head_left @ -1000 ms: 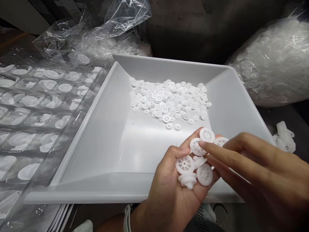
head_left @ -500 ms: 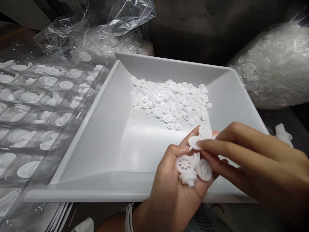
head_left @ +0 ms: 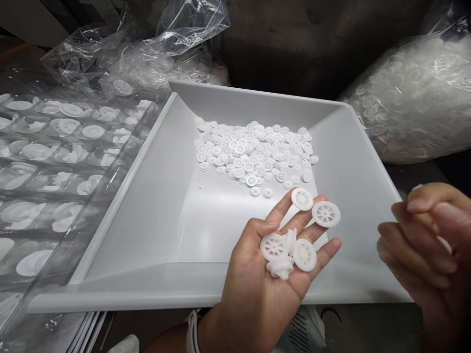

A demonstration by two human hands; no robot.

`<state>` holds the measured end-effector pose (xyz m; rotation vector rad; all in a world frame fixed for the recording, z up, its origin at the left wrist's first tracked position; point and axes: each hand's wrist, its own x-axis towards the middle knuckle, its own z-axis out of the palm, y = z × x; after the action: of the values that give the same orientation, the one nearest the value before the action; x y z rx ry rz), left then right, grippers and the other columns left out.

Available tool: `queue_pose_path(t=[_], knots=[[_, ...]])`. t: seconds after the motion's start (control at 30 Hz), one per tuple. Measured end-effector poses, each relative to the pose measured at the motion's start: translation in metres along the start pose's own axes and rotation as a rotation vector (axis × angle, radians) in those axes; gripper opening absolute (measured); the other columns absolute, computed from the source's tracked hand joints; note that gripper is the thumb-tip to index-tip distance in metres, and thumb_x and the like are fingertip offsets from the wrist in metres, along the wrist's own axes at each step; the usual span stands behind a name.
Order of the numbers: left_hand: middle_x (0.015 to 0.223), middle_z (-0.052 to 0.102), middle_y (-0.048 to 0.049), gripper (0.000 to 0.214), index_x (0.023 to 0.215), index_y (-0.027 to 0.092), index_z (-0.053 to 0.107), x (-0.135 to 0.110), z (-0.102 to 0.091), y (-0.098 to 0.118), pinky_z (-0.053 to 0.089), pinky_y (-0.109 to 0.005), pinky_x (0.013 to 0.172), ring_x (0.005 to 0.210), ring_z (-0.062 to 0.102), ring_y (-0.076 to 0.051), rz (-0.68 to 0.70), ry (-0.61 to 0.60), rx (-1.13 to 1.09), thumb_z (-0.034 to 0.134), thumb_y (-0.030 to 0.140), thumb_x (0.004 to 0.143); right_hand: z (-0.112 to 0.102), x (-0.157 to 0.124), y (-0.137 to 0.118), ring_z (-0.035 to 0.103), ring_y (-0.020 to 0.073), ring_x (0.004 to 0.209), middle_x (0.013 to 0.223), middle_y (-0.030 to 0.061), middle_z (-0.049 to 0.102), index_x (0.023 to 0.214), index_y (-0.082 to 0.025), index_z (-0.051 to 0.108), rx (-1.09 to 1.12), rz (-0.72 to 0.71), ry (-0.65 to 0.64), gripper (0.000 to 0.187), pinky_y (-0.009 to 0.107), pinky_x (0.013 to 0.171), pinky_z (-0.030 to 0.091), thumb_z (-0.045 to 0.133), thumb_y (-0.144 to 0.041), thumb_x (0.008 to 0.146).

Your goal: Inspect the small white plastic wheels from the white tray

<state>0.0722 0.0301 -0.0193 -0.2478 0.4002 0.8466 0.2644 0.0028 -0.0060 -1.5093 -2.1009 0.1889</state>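
My left hand is palm up over the front of a light grey tray, fingers spread. Several white plastic gears rest on it; one spoked gear lies across the fingertips and another gear sits on the index finger. To the right, my right hand is raised, blurred, with curled fingers. A sliver of a white plastic gear shows between them, mostly hidden. Farther back in the tray lies a pile of small white gears.
At left stands a clear compartment tray filled with white plastic parts. Behind it lies an open clear bag of parts. A full clear bag bulges at the right beside the tray's wall.
My right hand has left the gears in my left hand and moved right, its fingers curling. My left fingers have spread, and the gears on the fingertips now lie apart.
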Motion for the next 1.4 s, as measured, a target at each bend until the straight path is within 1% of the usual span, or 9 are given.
queue_pose_path(t=[0.1,0.2,0.3,0.5,0.67,0.83,1.0,1.13,1.4], knots=[[0.126,0.066,-0.0130,0.045,0.128,0.017,0.057,0.001,0.000,-0.001,0.052,-0.035,0.094,0.115,0.064,-0.022,-0.018,0.013,-0.001,0.048,0.023,0.085,-0.001,0.003,-0.024,0.058,0.0116,0.055,0.073,-0.0026,0.060,0.108,-0.029,0.055,0.159,0.053,-0.085,0.013,0.018,0.048,0.048,0.052,-0.026,0.096],[0.124,0.067,-0.0125,0.045,0.128,0.016,0.058,0.001,0.001,-0.001,0.052,-0.023,0.086,0.105,0.068,-0.016,-0.043,0.016,0.039,0.048,0.022,0.085,0.002,0.013,-0.039,0.065,0.0130,0.071,0.091,0.0000,0.065,0.121,-0.027,0.053,0.078,-0.115,-0.299,0.027,0.019,0.055,0.050,0.049,-0.019,0.096],[0.117,0.070,-0.0132,0.045,0.130,0.015,0.056,0.000,0.001,-0.001,0.050,-0.020,0.088,0.101,0.069,-0.013,-0.044,-0.002,0.068,0.046,0.020,0.086,0.004,0.025,-0.041,0.066,0.0148,0.078,0.099,0.0017,0.066,0.122,-0.025,0.053,-0.015,-0.185,-0.386,0.031,0.021,0.053,0.048,0.047,-0.013,0.094],[0.114,0.070,-0.0133,0.043,0.129,0.014,0.055,0.001,0.002,-0.002,0.052,-0.034,0.092,0.094,0.070,-0.016,-0.020,-0.060,0.005,0.040,0.021,0.090,0.009,0.038,-0.037,0.061,0.0078,0.061,0.081,-0.0049,0.067,0.096,-0.025,0.061,-0.035,-0.156,-0.230,0.011,0.016,0.051,0.044,0.050,-0.026,0.098],[0.099,0.070,-0.0093,0.036,0.115,0.013,0.063,0.003,0.003,-0.002,0.047,-0.035,0.101,0.107,0.066,-0.019,0.019,-0.148,-0.001,0.036,0.015,0.091,0.014,0.037,-0.038,0.053,0.0051,0.050,0.075,-0.0079,0.063,0.117,-0.029,0.059,-0.077,-0.045,-0.119,0.022,0.016,0.047,0.040,0.054,-0.024,0.096],[0.127,0.063,-0.0154,0.045,0.131,0.011,0.052,0.004,0.001,-0.004,0.037,-0.047,0.111,0.126,0.055,-0.028,0.003,-0.125,0.020,0.040,0.020,0.089,0.007,0.035,-0.026,0.047,0.0049,0.045,0.066,-0.0082,0.058,0.124,-0.031,0.058,-0.089,0.061,-0.043,0.030,0.016,0.046,0.040,0.059,-0.035,0.094],[0.135,0.060,-0.0146,0.049,0.138,0.012,0.046,0.002,0.000,-0.003,0.032,-0.049,0.113,0.131,0.051,-0.027,-0.029,-0.140,0.062,0.037,0.023,0.092,0.003,0.043,-0.011,0.044,0.0031,0.041,0.063,-0.0089,0.056,0.106,-0.032,0.066,-0.035,0.083,-0.135,0.019,0.014,0.040,0.036,0.058,-0.044,0.093],[0.135,0.059,-0.0149,0.048,0.137,0.011,0.048,0.002,0.001,-0.002,0.031,-0.051,0.114,0.131,0.050,-0.027,-0.035,-0.140,0.065,0.035,0.023,0.092,0.006,0.046,-0.010,0.045,0.0033,0.041,0.061,-0.0084,0.057,0.095,-0.029,0.067,0.015,0.078,-0.102,0.012,0.014,0.039,0.036,0.060,-0.040,0.092],[0.138,0.056,-0.0161,0.046,0.132,0.012,0.051,0.001,-0.001,-0.002,0.030,-0.051,0.115,0.134,0.046,-0.029,-0.031,-0.117,0.047,0.039,0.024,0.090,0.004,0.039,-0.016,0.047,0.0061,0.048,0.066,-0.0065,0.056,0.099,-0.030,0.065,-0.031,0.088,-0.029,0.011,0.019,0.044,0.036,0.062,-0.038,0.093]])
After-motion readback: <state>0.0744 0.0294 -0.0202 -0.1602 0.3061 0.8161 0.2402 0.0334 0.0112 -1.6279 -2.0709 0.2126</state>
